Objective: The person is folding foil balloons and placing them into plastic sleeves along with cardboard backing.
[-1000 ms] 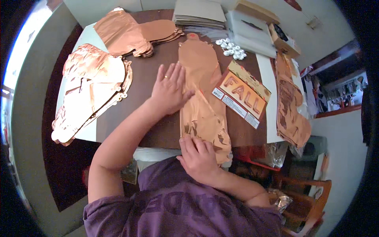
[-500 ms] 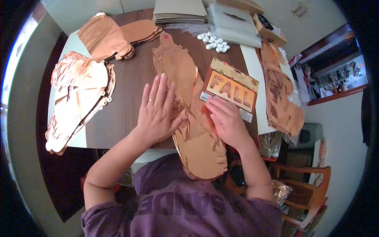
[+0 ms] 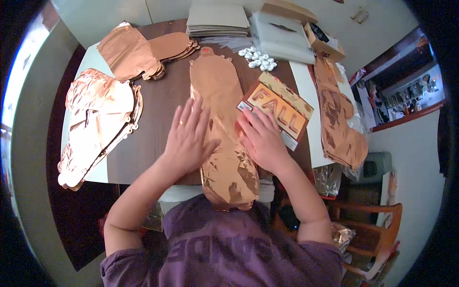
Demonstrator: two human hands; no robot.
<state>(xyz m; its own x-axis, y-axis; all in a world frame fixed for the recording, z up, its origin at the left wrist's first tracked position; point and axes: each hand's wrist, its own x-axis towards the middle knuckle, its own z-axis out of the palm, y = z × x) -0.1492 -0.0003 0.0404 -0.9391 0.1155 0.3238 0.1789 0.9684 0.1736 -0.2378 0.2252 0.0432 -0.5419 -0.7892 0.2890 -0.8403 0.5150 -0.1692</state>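
Note:
A flat copper foil balloon [image 3: 217, 79], long and uninflated, lies lengthwise down the middle of the table, its near end hanging over the front edge. My left hand [image 3: 186, 138] is open with spread fingers at the balloon's left side, the thumb over the foil. On the opposite side my right hand [image 3: 263, 141] is open too, fingers stretched along the foil's right edge and over the lower left corner of a printed packaging card [image 3: 277, 107]. That card shows copper letter balloons and lies tilted to the right of the foil.
Stacked copper foil balloons lie at the far left [image 3: 126, 50], near left [image 3: 98, 119] and right [image 3: 334, 115] of the table [image 3: 143, 153]. At the back are grey cardboard sheets [image 3: 217, 19], small white rolls [image 3: 258, 58], clear plastic sleeves [image 3: 282, 36] and an open box [image 3: 325, 43]. A wooden chair [image 3: 382, 229] stands right.
The balloon's near end has swung left, so the balloon lies straighter and its foil looks smoother. My right hand has shifted left, and the card has moved slightly left.

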